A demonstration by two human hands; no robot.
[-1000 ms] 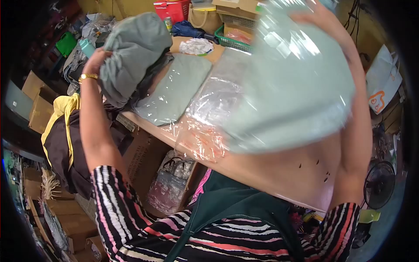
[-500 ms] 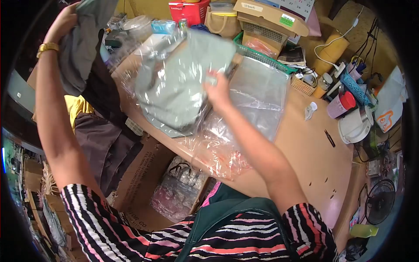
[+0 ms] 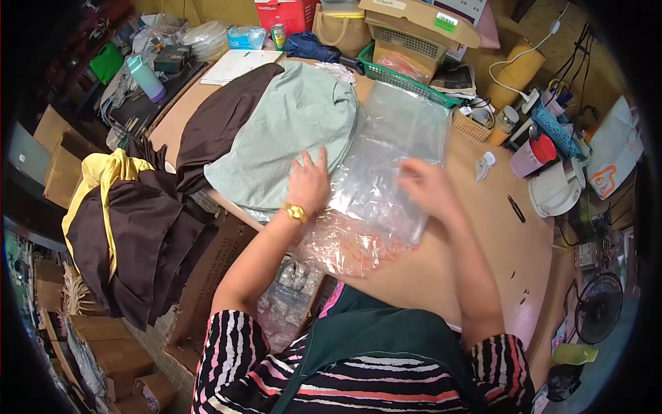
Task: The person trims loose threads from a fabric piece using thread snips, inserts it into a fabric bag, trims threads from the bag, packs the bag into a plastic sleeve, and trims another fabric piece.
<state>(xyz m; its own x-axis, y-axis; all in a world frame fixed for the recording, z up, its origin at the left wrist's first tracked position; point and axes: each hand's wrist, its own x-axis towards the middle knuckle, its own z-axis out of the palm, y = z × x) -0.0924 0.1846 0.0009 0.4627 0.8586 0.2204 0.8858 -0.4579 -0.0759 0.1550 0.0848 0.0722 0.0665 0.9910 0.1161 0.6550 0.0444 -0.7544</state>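
My left hand (image 3: 308, 181), a gold watch on its wrist, lies flat with fingers spread on a pale green cloth (image 3: 279, 131). Dark brown cloth (image 3: 221, 114) shows beside it on the left, apparently partly under it. Over a pile of clear plastic bags (image 3: 403, 124) hovers my right hand (image 3: 429, 190), smeared by motion. Its fingers are too blurred to show whether they hold anything. Crumpled clear plastic with reddish marks (image 3: 352, 252) lies along the table's near edge.
More brown cloth (image 3: 138, 234) and a yellow cloth (image 3: 103, 179) hang at the left. Below the table edge stands a cardboard box (image 3: 207, 290) holding plastic-wrapped items. A green basket (image 3: 407, 79) is at the back; black tweezers (image 3: 516, 209) and a pink cup (image 3: 531, 157) are at right.
The raised dark cloth has left my left hand, which came down onto the pale green cloth. My right hand has let go of that cloth and moved right, over the bags.
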